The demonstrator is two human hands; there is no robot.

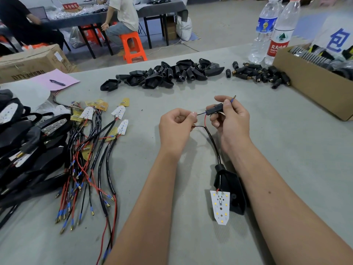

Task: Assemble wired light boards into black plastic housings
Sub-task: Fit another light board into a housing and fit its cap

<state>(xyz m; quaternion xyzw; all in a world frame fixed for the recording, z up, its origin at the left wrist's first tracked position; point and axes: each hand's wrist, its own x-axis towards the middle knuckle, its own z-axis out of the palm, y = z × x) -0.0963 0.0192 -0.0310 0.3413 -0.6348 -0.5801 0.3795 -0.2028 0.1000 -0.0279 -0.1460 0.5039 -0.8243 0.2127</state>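
left hand (176, 127): raised, fingers curled, pinching thin black wire (200, 113) | right hand (230, 119): raised, fingers gripping small black plastic connector sleeve (214, 109) | bare forearms reach forward, hands near each other

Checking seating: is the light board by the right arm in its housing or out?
Out. The light board lies on the table beside the black housing, joined only by its wires.
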